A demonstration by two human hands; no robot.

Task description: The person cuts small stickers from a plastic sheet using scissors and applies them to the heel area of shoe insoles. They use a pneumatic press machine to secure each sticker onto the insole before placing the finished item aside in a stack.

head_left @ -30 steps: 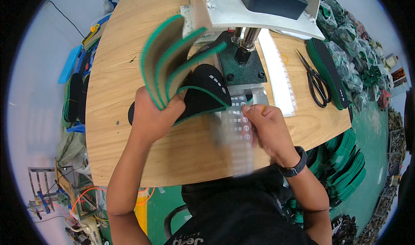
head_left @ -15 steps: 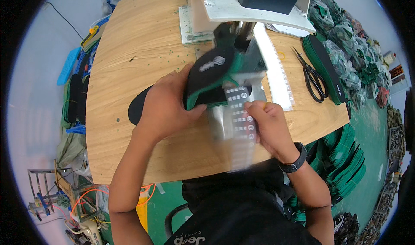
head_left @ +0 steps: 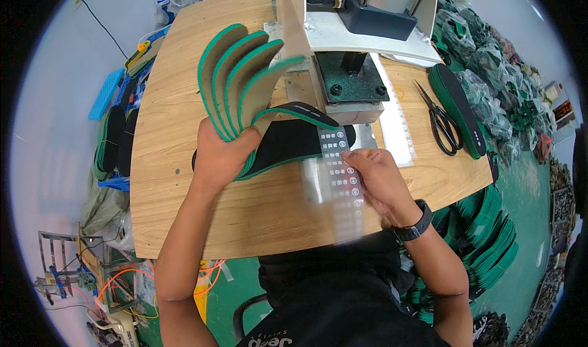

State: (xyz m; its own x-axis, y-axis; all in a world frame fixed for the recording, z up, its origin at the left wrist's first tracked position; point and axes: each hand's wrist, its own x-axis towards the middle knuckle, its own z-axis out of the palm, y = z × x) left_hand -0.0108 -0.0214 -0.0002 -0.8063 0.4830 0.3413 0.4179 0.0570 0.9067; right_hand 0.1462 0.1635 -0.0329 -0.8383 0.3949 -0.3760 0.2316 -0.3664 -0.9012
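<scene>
The left hand is clamped around the heel ends of a fanned stack of green-edged insoles, four of them splayed upward like cards while the lowest, black insole lies flat on the wooden table with its black face up. The right hand is closed in a pinch on a clear strip of small round labels, which trails toward the person's body and reaches up over the black insole. Just beyond the insole's far end stands a press machine with a dark green base. To the right lie black scissors and one more insole near the table edge; bagged insoles are heaped past it. To my eye, doing this well means keeping the fan held firmly so the lower insole stays flat and exposed, and bringing the strip down square so the label lands straight on the black face.
</scene>
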